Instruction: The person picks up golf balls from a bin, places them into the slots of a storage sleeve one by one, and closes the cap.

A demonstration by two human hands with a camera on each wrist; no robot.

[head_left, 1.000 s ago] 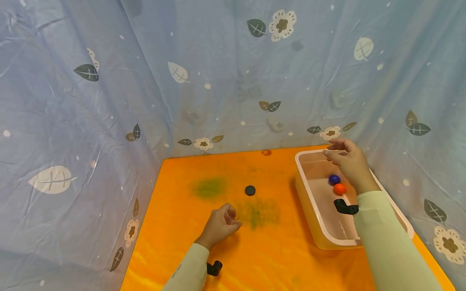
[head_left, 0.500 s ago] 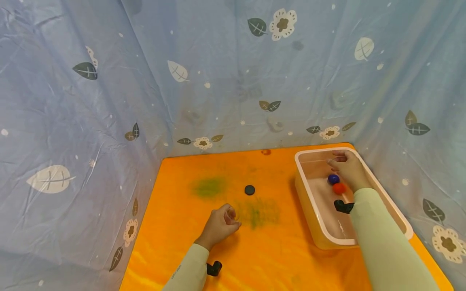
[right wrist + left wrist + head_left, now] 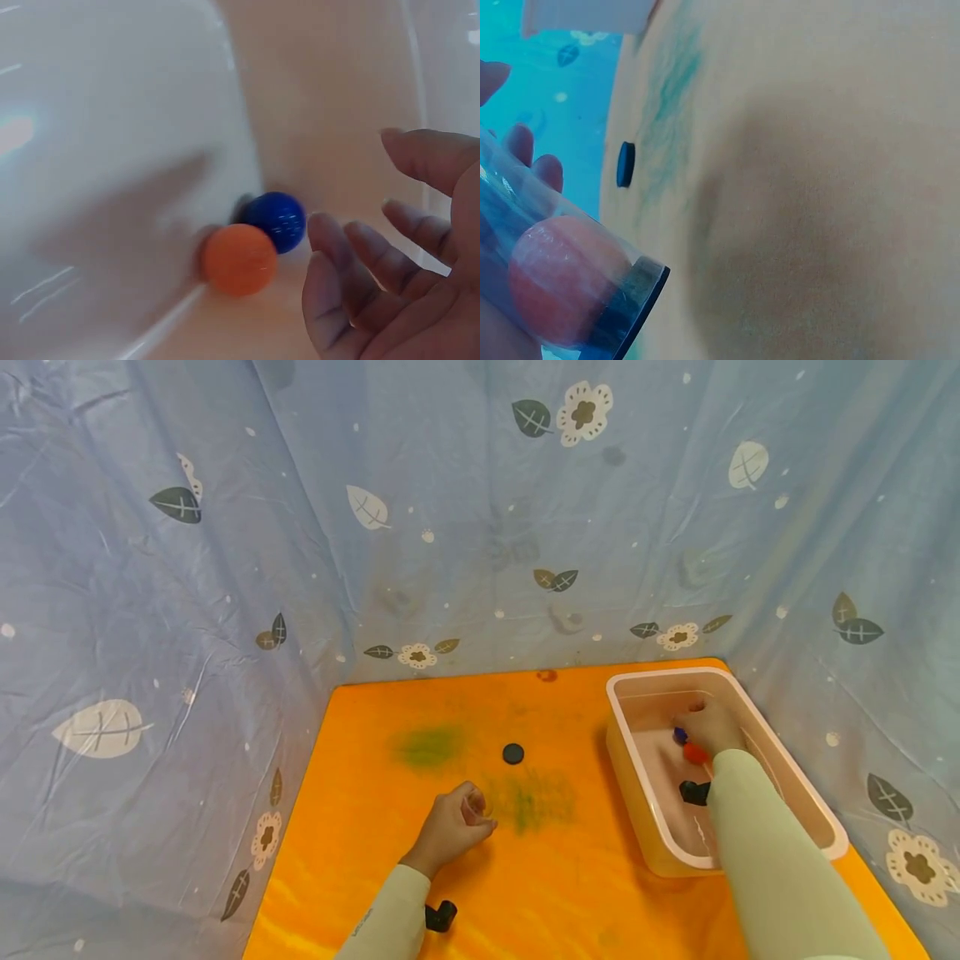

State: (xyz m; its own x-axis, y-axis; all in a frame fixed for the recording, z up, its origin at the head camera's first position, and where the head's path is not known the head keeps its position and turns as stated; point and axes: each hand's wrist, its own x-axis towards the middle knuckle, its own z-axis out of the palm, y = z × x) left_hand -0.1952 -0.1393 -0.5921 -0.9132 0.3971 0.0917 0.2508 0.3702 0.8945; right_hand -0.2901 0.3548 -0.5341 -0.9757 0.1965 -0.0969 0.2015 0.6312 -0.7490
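Down inside the pink tub (image 3: 780, 768), the right hand (image 3: 705, 727) is spread, with its fingers (image 3: 352, 262) loose and apart and nothing in them. Just beside the fingertips sit two little balls. The blue ball (image 3: 276, 220) and the orange ball (image 3: 238, 259) touch each other, and both sit right against the tub's white wall. In the right wrist view the fingers are very close to the blue ball, but I cannot tell if they touch it. The tub stands on the right part of the orange table (image 3: 570, 877), close to the blue flower curtain (image 3: 225, 527).

Over on the other side, the left hand (image 3: 452, 823) rests on the table with its fingers curled. It grips a clear tube (image 3: 570, 292) that has a black rim. One orange ball (image 3: 562, 285) sits inside the tube. The tube is tilted, and its open end points out over the table.

A flat black disc (image 3: 513, 753) lies on the table, a bit past the left hand and well apart from the tub. Green smudges (image 3: 431, 747) mark the table near the disc.
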